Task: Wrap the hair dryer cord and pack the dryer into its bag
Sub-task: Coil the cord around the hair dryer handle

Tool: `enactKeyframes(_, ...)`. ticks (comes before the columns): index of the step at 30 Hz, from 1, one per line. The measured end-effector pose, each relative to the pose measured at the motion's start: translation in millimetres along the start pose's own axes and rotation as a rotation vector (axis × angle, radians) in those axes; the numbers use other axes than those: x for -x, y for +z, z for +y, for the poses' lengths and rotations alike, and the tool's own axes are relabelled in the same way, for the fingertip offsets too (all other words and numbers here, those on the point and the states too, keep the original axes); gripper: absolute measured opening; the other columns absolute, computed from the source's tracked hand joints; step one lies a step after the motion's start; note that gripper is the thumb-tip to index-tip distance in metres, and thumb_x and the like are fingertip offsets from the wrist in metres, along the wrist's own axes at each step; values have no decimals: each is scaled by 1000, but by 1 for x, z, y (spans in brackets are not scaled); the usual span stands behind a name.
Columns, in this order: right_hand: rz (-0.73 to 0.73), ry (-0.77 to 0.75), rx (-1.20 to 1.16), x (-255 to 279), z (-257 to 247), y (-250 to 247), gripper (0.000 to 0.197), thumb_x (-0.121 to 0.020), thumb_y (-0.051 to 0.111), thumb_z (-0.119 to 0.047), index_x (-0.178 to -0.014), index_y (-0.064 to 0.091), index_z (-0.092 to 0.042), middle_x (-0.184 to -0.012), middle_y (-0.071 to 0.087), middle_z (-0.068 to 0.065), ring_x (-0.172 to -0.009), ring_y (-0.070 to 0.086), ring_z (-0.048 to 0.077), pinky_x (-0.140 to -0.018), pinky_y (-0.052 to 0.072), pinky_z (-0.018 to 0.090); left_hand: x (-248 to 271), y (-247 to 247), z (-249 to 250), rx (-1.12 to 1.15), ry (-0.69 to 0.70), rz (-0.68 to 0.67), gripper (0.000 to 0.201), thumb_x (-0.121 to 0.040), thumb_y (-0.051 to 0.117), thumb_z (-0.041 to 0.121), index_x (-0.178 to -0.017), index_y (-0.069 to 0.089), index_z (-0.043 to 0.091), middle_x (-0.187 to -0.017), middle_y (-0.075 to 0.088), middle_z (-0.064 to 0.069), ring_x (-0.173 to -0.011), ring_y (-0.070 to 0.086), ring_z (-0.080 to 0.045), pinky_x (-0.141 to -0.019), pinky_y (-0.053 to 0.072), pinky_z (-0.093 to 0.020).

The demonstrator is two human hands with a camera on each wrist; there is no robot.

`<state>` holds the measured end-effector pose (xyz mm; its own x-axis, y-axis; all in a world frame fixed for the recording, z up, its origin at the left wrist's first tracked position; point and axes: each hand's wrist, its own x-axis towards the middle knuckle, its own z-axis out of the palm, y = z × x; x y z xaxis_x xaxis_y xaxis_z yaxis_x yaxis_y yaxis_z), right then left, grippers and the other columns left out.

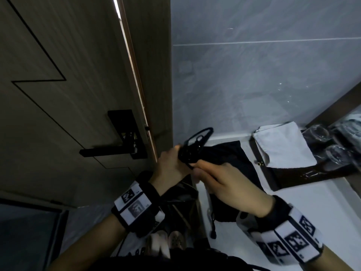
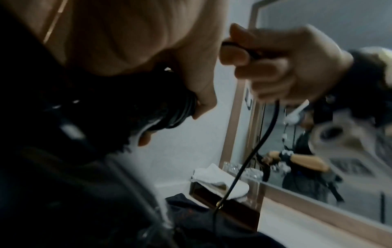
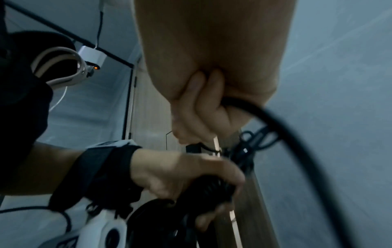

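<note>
Nearest to us, our left hand [image 1: 172,163] is wrapped around the black hair dryer handle [image 3: 208,186], where turns of cord are already wound; fingers and thumb curl tightly round it. Just beside it, our right hand [image 1: 220,180] pinches the black cord [image 2: 263,134] between thumb and curled fingers, and the cord hangs in a loose curve below the fist. A loop of cord [image 1: 199,136] sticks up above the hands. Under and just past the hands, the black drawstring bag [image 1: 230,153] lies flat on the white counter [image 1: 312,200]. Farther right sits a dark tray [image 1: 293,175] with a folded white cloth [image 1: 283,145] and drinking glasses [image 1: 316,133]. Behind stand a grey tiled wall [image 1: 254,65] and, to the left, a wooden door with a black handle [image 1: 109,150].
</note>
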<state>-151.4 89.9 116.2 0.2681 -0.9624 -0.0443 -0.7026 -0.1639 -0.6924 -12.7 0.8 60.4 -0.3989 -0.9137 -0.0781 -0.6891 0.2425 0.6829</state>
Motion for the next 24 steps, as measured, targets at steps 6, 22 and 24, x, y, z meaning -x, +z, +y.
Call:
enactKeyframes(6,-183,23,-237,4,28,-4,34,-96,38,-40,-79,65,-30,-64,52,-4,-64,50,4,-67,39,14,3,-16,1,412,-82,-178,33,-62,81,42,-87,65,30,-88,71,5,-88,66,-11,-86,52,-33)
enactKeyframes(22,-109,-66,-215,0,59,-4,22,-95,51,-33,-86,69,-23,-59,50,-10,-54,48,9,-56,42,29,20,-43,13,864,112,-402,12,-68,77,22,-69,67,29,-67,65,10,-68,63,-4,-64,49,-16)
enactKeyframes(24,-97,-98,-118,7,66,-1,33,-95,43,-45,-91,67,-23,-67,54,-16,-66,54,2,-66,44,20,20,-50,10,923,120,-348,12,-67,77,20,-68,68,27,-64,65,10,-62,63,-3,-59,49,-15)
